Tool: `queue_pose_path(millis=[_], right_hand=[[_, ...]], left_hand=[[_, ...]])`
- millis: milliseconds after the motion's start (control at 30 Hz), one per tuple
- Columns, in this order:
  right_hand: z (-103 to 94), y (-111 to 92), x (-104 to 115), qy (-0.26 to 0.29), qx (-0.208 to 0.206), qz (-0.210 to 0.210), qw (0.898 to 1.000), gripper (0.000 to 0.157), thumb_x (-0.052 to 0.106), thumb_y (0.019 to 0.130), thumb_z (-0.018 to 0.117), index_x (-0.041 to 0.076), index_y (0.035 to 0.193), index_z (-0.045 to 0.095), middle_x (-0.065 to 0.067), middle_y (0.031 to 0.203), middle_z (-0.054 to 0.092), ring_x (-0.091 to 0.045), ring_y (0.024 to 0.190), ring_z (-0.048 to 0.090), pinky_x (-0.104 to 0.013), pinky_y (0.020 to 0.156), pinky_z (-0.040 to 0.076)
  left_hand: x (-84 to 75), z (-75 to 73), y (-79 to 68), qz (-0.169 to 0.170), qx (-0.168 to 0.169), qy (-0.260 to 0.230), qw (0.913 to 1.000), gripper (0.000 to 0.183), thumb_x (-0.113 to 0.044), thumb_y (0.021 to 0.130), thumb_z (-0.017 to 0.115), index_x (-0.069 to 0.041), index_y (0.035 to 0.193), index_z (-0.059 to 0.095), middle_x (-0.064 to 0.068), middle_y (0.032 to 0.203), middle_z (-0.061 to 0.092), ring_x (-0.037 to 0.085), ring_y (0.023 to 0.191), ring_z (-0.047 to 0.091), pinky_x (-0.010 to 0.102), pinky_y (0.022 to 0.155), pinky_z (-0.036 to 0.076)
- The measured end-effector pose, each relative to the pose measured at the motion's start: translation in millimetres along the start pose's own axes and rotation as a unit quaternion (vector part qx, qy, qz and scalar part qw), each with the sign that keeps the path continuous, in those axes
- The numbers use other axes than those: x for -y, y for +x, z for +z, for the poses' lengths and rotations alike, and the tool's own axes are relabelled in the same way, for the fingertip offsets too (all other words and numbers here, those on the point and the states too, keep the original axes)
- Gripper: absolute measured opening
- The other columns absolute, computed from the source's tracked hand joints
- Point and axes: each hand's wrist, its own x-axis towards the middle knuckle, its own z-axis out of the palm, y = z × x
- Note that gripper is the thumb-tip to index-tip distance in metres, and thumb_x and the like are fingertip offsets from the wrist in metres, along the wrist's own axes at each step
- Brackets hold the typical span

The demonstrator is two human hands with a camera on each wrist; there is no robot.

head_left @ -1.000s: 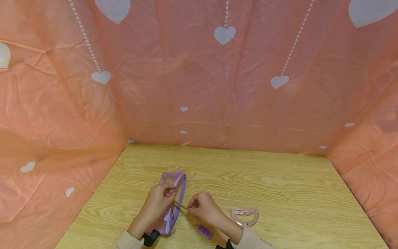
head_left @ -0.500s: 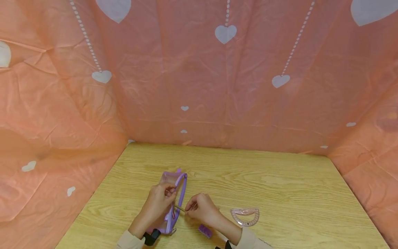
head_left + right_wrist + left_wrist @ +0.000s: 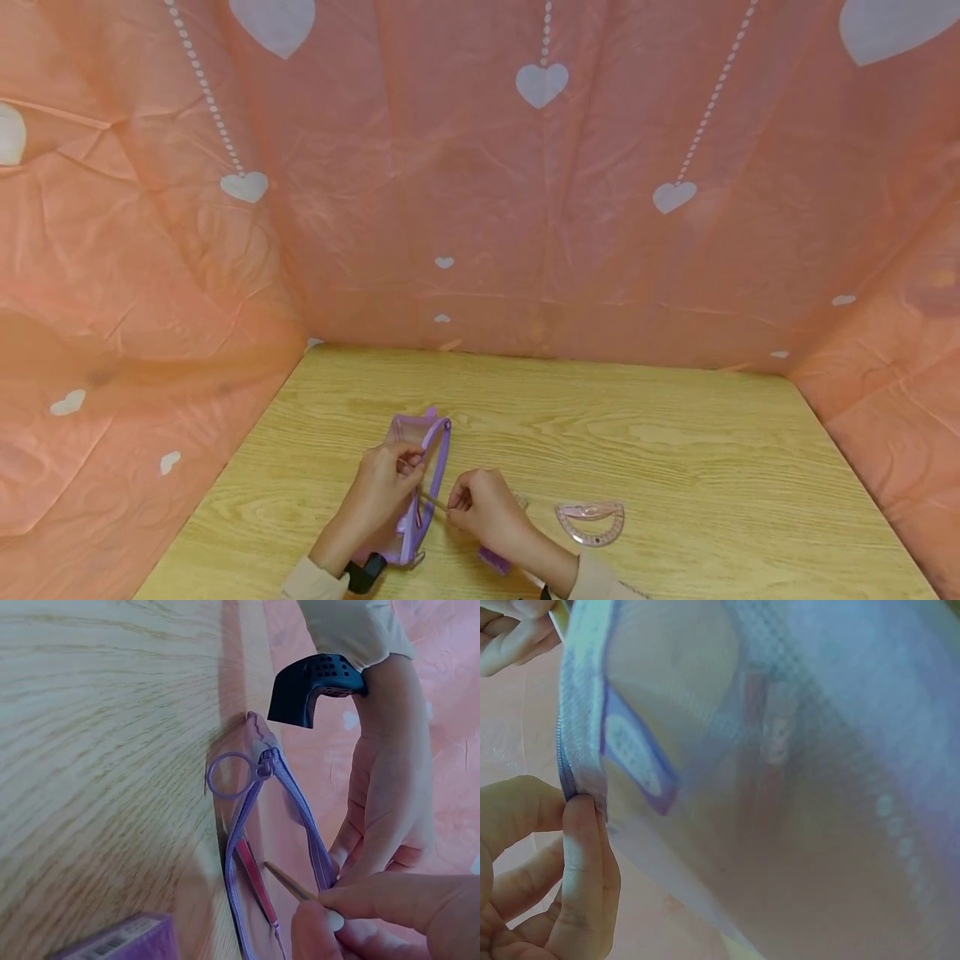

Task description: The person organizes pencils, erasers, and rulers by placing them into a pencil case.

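The right hand [image 3: 486, 504] holds a slender, golden-brown, pencil-like stick [image 3: 291, 881], its grip a pinch of thumb and fingers close to the near end; the far tip points into the mouth of a purple mesh pouch [image 3: 585, 697], which lies on the worktop [image 3: 637, 442]. The left hand [image 3: 382, 482] pinches one zip edge of that pouch between thumb and finger, and the two zip edges stand apart. Inside, a narrow red item [image 3: 255, 877] lies near the stick's tip. The stick looks light and stiff, probably smooth enough to roll between the fingers, so a hold near its rear end suits it, leaving the front free to pass the zip; its tip could snag on the mesh. The pouch seems soft and thin, likely to sag or fold where unsupported, so the firmer zip band is the better place to take hold, rather than the mesh. A ring pull [image 3: 230, 774] sits at one end of the zip. Partly behind the right forearm is a purple block [image 3: 124, 943], and a clear pinkish protractor [image 3: 592, 525] lies beyond the right wrist.
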Motion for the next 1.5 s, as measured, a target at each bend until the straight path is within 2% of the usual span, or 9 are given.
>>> queue_pose_path(millis=[233,500,800,933,1100,1400,1500], right_hand=[[2.0,0.9,1.9,-0.031,-0.008,-0.001,0.999,0.021,-0.012,0.078,0.073,0.006,0.069,0.066,0.009,0.065,0.059,0.003,0.058,0.052,-0.013,0.054,0.049],[4.2,1.9,2.0,-0.04,-0.009,0.001,0.999,0.019,-0.011,0.079,0.073,0.005,0.071,0.067,0.008,0.066,0.06,0.003,0.059,0.054,-0.012,0.056,0.049],[6.6,2.2,5.3,-0.025,-0.011,-0.014,1.0,0.014,-0.015,0.076,0.072,-0.001,0.075,0.07,0.002,0.07,0.065,0.001,0.06,0.056,-0.012,0.055,0.05],[7.3,2.1,6.6,-0.019,-0.006,-0.016,1.0,0.016,-0.018,0.075,0.068,-0.003,0.078,0.072,-0.001,0.072,0.067,0.002,0.06,0.057,-0.012,0.056,0.05],[7.8,1.8,6.5,-0.004,0.004,-0.013,1.0,0.017,-0.019,0.073,0.07,-0.005,0.082,0.072,-0.004,0.075,0.068,0.0,0.063,0.058,-0.013,0.059,0.051],[9.4,0.6,7.5,0.002,0.031,0.002,1.0,0.02,-0.015,0.072,0.078,-0.002,0.087,0.073,0.0,0.083,0.065,-0.001,0.069,0.058,-0.014,0.062,0.052],[10.7,1.3,7.2,0.001,0.034,-0.005,0.999,0.021,-0.015,0.071,0.078,-0.002,0.086,0.074,0.0,0.084,0.065,-0.002,0.069,0.06,-0.013,0.061,0.052]], left_hand=[[-1.4,-1.0,-0.5,-0.005,0.002,-0.013,0.9999,0.015,0.013,0.079,0.073,0.005,0.092,0.072,0.001,0.076,0.066,0.01,0.065,0.063,0.018,0.056,0.053],[-0.7,-0.1,-0.4,-0.006,0.002,-0.019,0.9998,0.015,0.012,0.079,0.073,0.005,0.092,0.072,0.001,0.076,0.066,0.01,0.065,0.064,0.018,0.057,0.053],[-0.1,-0.5,-1.0,0.0,0.006,-0.022,0.9997,0.015,0.013,0.08,0.072,0.007,0.094,0.071,0.002,0.077,0.066,0.01,0.066,0.065,0.016,0.057,0.053],[1.0,-0.4,-1.0,0.003,0.006,-0.023,0.9997,0.015,0.013,0.08,0.073,0.007,0.094,0.071,0.002,0.078,0.066,0.011,0.066,0.065,0.017,0.058,0.054],[2.2,-0.1,-1.1,0.008,0.004,-0.017,0.9998,0.016,0.012,0.079,0.073,0.007,0.094,0.071,0.002,0.078,0.067,0.011,0.066,0.065,0.017,0.058,0.054],[2.1,-0.4,-1.3,0.007,0.008,-0.013,0.9999,0.016,0.012,0.08,0.073,0.006,0.095,0.071,0.002,0.078,0.067,0.012,0.067,0.066,0.017,0.058,0.053],[1.9,-0.3,-1.1,0.005,0.009,-0.012,0.9999,0.016,0.011,0.08,0.073,0.006,0.095,0.071,0.003,0.078,0.067,0.013,0.067,0.066,0.016,0.058,0.053]])
